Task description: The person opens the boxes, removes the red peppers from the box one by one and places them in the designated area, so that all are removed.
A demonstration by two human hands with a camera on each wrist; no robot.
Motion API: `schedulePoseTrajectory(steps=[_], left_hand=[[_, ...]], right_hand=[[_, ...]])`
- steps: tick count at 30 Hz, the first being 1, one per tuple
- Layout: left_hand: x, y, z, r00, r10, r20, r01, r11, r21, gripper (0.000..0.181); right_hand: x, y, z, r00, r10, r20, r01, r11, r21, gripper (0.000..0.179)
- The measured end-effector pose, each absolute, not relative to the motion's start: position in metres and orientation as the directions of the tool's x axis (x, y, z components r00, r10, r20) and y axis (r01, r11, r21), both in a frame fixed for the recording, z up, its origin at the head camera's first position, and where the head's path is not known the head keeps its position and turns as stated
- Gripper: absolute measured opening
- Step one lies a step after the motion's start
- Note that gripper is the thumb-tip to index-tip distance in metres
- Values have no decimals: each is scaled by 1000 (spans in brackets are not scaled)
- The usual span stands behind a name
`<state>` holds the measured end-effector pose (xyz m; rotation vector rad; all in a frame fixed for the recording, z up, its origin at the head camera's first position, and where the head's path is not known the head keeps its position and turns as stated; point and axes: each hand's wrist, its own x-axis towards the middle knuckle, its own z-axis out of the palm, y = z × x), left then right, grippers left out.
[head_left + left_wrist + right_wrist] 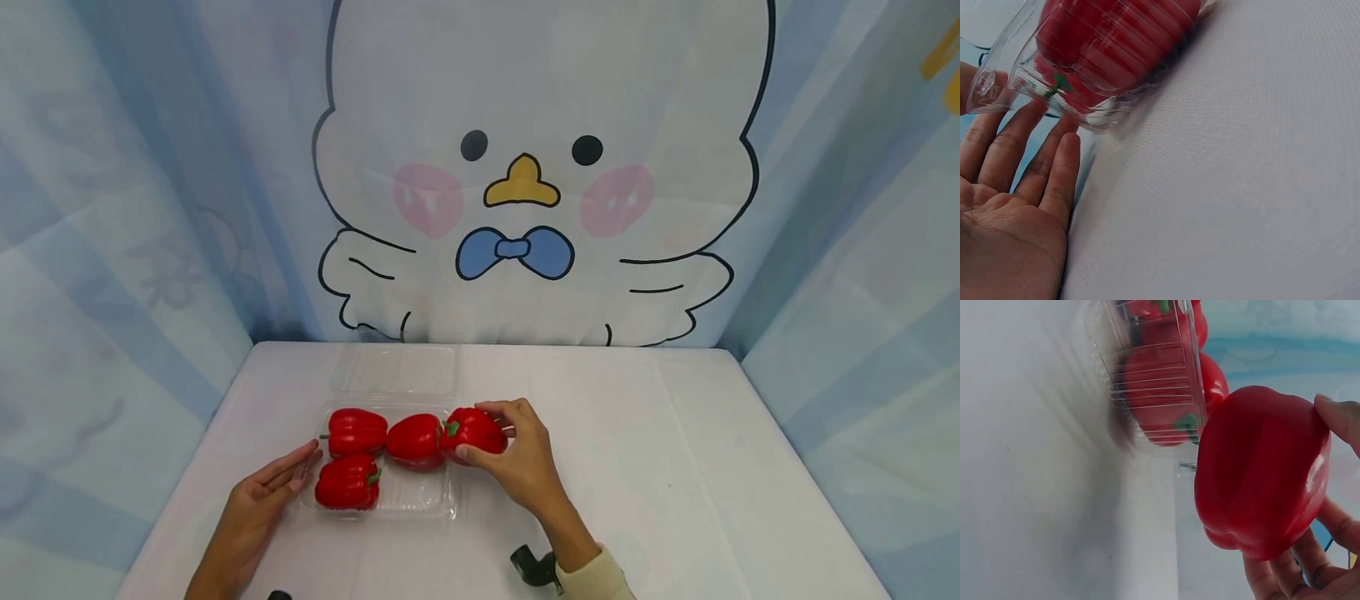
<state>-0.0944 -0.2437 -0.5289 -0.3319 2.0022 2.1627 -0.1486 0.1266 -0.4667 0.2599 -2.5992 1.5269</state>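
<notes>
A clear plastic clamshell box lies with its lid folded back, and three red bell peppers sit in it. One pepper is at the back left, another at the front left, a third at the back right. My right hand grips a fourth red bell pepper between thumb and fingers, over the box's right edge. The right wrist view shows this pepper raised beside the box wall. My left hand holds the box's left rim, its thumb and long fingers at the plastic edge.
The clear lid lies toward the back of the white table. Near my right wrist is a black curved object, and a small black thing shows at the bottom edge. Printed curtains enclose the table behind and at both sides.
</notes>
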Motion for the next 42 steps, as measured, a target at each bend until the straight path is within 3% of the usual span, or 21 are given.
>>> schedulePoseTrajectory(steps=[20, 42], left_hand=[[-93, -246, -529, -976, 15, -219, -220, -82, 972, 63], [-95, -246, -530, -959, -8, -284, -283, -74, 956, 69]], right_hand=[[-146, 136, -473, -987, -36, 156, -155, 472, -868, 58], [-158, 160, -482, -990, 14, 141, -111, 550, -828, 58]])
